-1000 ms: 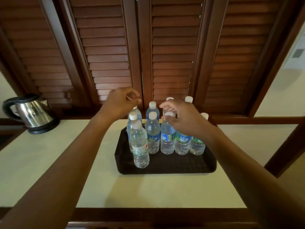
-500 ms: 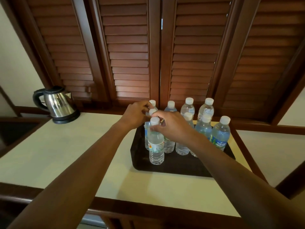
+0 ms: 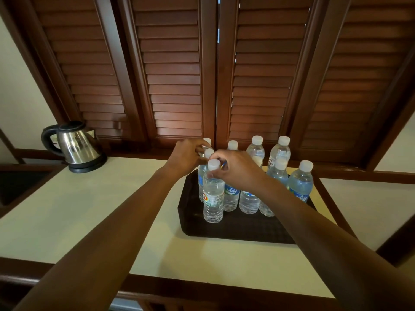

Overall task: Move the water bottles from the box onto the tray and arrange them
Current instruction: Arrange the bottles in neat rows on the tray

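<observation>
Here, centre frame: right hand [image 3: 235,173] pinching the neck of the upright clear plastic white-capped front bottle [image 3: 213,194], near-left on the dark brown tray [image 3: 235,230]. Left hand [image 3: 186,157] just behind, fingers curled on another bottle's cap [image 3: 208,152]. Right hand nearer.

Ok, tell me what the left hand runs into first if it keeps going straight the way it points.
The left hand points away from the person, toward the back left of the tray. Its fingers are already at the white cap of the rear-left bottle, so that likely comes first; depth is unclear.
</observation>
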`<state>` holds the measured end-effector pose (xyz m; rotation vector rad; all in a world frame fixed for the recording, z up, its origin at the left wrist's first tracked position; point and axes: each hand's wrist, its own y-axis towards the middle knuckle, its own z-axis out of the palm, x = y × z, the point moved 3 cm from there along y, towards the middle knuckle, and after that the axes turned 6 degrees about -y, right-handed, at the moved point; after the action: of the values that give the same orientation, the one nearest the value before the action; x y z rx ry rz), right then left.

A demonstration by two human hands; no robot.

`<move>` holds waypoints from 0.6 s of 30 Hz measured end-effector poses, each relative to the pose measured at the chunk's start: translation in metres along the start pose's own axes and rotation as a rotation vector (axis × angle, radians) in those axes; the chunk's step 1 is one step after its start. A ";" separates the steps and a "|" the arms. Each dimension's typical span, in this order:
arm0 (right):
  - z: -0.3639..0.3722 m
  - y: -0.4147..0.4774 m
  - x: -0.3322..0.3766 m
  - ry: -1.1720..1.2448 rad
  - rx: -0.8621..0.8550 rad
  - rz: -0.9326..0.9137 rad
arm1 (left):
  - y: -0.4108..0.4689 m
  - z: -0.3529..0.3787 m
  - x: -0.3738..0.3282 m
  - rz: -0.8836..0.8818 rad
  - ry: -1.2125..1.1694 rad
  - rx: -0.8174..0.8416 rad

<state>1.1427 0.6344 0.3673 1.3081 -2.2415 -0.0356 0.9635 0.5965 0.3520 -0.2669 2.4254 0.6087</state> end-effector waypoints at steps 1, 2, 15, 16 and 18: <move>-0.001 0.000 -0.001 0.011 0.009 -0.004 | -0.002 -0.003 0.001 -0.021 -0.023 -0.015; -0.001 -0.001 -0.002 0.019 0.023 -0.009 | -0.005 -0.007 0.002 -0.046 -0.050 -0.044; -0.087 0.013 -0.050 -0.064 -0.082 0.139 | -0.067 0.014 -0.025 -0.039 -0.225 0.054; -0.095 0.018 -0.066 -0.141 -0.111 0.179 | -0.067 0.020 -0.026 -0.019 -0.195 0.040; -0.105 0.025 -0.101 -0.288 -0.081 0.288 | -0.066 0.026 -0.025 -0.033 -0.168 -0.004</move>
<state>1.2093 0.7551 0.4199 0.9770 -2.6226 -0.2196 1.0189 0.5523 0.3252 -0.2472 2.2546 0.5965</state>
